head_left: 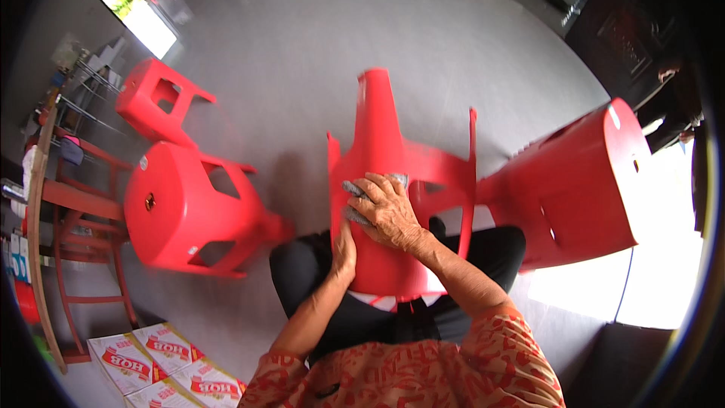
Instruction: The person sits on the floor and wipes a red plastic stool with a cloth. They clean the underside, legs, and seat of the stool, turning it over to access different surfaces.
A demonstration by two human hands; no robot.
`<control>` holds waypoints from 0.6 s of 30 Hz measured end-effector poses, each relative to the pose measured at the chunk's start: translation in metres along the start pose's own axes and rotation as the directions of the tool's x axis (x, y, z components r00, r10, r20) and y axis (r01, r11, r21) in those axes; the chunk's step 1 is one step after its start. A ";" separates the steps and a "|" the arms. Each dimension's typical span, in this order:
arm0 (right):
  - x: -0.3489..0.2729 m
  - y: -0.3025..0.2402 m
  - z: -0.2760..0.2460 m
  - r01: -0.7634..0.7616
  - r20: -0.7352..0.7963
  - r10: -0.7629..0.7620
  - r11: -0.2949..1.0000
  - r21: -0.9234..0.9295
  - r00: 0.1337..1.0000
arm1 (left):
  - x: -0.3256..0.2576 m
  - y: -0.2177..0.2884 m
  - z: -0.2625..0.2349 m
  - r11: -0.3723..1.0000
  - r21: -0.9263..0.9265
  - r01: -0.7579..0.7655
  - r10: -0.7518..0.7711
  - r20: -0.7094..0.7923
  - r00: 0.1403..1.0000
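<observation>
While a grey floor [287, 15] spreads through the room, a wooden counter [45, 272] runs along the left edge. A red-brown wooden chair [83, 198] stands just beside it. On the right, a bulky red plastic piece [563, 185] lies tilted; whether it is one stool or several nested together, I cannot tell. The middle stool [377, 136], also red, lies tipped over between the knees of a seated person in dark trousers [502, 245], its seat end near and its legs pointing to the far side. Left of it stands another red stool [181, 208], with a third red stool [155, 98] farther off. Printed cartons [162, 366] lie near, at the left. The right hand [385, 208] presses down on the middle stool, fingers half bent over a crumpled grey cloth [356, 215]. The left hand [345, 253] rests along that stool's left side; its fingers are mostly hidden, so how far it is closed cannot be told.
</observation>
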State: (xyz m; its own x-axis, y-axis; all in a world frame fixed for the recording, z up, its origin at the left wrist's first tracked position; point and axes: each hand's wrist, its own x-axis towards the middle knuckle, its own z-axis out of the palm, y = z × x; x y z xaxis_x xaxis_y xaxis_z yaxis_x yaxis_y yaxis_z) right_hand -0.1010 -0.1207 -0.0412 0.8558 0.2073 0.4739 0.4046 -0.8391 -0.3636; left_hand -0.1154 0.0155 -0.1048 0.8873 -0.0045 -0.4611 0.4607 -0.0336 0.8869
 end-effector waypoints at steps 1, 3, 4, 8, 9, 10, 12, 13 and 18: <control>-0.012 -0.010 -0.002 -0.013 0.002 0.013 0.999 0.030 1.000 | 0.001 -0.006 -0.006 0.994 -0.101 0.048 -0.041 0.067 0.997; -0.034 -0.031 -0.013 -0.028 0.087 0.022 0.997 0.073 0.996 | 0.009 -0.019 -0.019 0.939 -0.315 0.135 -0.071 0.205 0.976; -0.045 -0.038 -0.015 -0.037 0.092 0.030 0.996 0.077 0.995 | 0.012 -0.013 -0.023 0.919 -0.337 0.206 -0.113 0.276 0.955; -0.052 -0.031 -0.014 -0.076 0.056 0.069 0.989 0.131 0.996 | -0.006 0.003 -0.013 0.966 -0.223 0.133 -0.084 0.215 0.973; -0.047 -0.025 -0.012 -0.091 0.040 0.086 0.984 0.151 0.995 | -0.011 0.005 -0.008 0.972 -0.230 0.035 0.003 0.166 0.986; -0.036 -0.021 -0.011 -0.118 0.030 0.115 0.979 0.168 0.993 | -0.002 -0.009 -0.020 0.986 -0.165 0.031 0.000 0.185 0.983; -0.017 -0.004 -0.010 -0.184 -0.022 0.188 0.976 0.117 0.982 | 0.000 0.001 -0.011 0.969 -0.196 0.147 -0.121 0.139 0.983; -0.012 0.005 -0.009 -0.243 -0.042 0.249 0.964 0.106 0.968 | 0.001 0.003 -0.009 0.955 -0.214 0.206 -0.183 0.119 0.976; 0.009 0.066 0.006 -0.454 -0.188 0.464 0.886 0.096 0.866 | 0.008 -0.010 -0.017 0.977 -0.143 0.158 -0.116 0.269 0.956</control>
State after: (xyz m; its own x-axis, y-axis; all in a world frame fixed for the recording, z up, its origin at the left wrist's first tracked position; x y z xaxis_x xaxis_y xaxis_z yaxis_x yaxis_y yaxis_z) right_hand -0.0647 -0.1712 -0.0663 0.8678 -0.3046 0.3926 0.0009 -0.7890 -0.6144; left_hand -0.1126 0.0331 -0.1171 0.7899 -0.2695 -0.5509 0.5935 0.1095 0.7974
